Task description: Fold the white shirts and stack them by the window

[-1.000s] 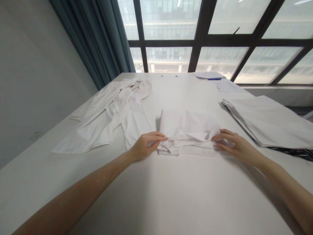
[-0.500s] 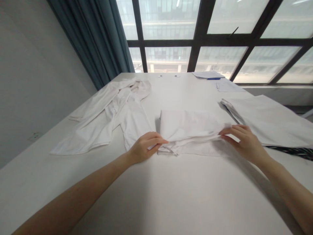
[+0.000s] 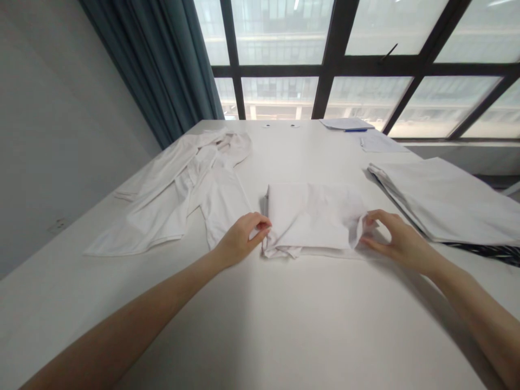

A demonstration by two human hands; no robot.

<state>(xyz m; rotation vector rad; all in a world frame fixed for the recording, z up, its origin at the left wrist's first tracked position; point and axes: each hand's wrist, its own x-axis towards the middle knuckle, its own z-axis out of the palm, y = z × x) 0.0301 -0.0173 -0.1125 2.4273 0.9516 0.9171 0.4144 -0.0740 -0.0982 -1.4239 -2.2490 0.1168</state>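
A folded white garment [image 3: 312, 216] lies in the middle of the white table [image 3: 284, 325]. My left hand [image 3: 241, 241] pinches its near left corner, fingers closed on the cloth. At the right end, my right hand [image 3: 396, 241] curls its fingers round the garment's edge and grips it. Both forearms reach in from the near edge of the table.
A loose white shirt [image 3: 182, 189] sprawls to the left. A stack of folded pale cloth [image 3: 447, 200] sits at the right over something dark striped [image 3: 495, 252]. Papers [image 3: 379, 143] and a blue pen [image 3: 355, 130] lie at the far side, before large windows and a dark curtain [image 3: 162, 70].
Both hands have drawn the garment's near layer forward and down, so the fold now lies flatter and tidier. The right hand shifted slightly left and nearer along the edge.
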